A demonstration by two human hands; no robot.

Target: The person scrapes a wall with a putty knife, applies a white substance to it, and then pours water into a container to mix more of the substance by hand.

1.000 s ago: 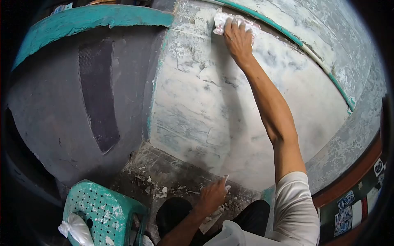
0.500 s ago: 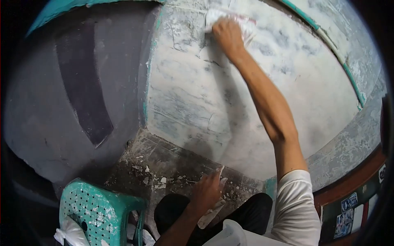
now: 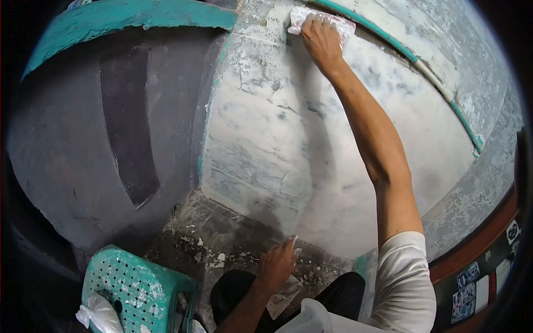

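Observation:
My right hand (image 3: 323, 41) is stretched far up the wall, pressing a flat putty spreader (image 3: 345, 26) smeared with white and reddish marks against its upper part. The fingers lie over the spreader's left portion. Around it the wall (image 3: 261, 133) carries patchy white putty over grey. Low down, between the knees, my left hand (image 3: 277, 265) is closed around a flat putty-smeared plate (image 3: 284, 297), mostly hidden by the hand and leg. White putty coats a fingertip of that hand.
A green plastic stool (image 3: 133, 286) with white splashes stands at lower left, a knotted white plastic bag (image 3: 100, 313) on it. Plaster chips (image 3: 221, 257) litter the floor along the wall. A green-and-white pipe (image 3: 411, 53) crosses the upper right. The adjoining wall (image 3: 177, 111) is grey.
The view has tilted upward, showing more of the green ledge. My right hand has moved up with the spreader, closer to the pipe. My left hand stays low between the knees.

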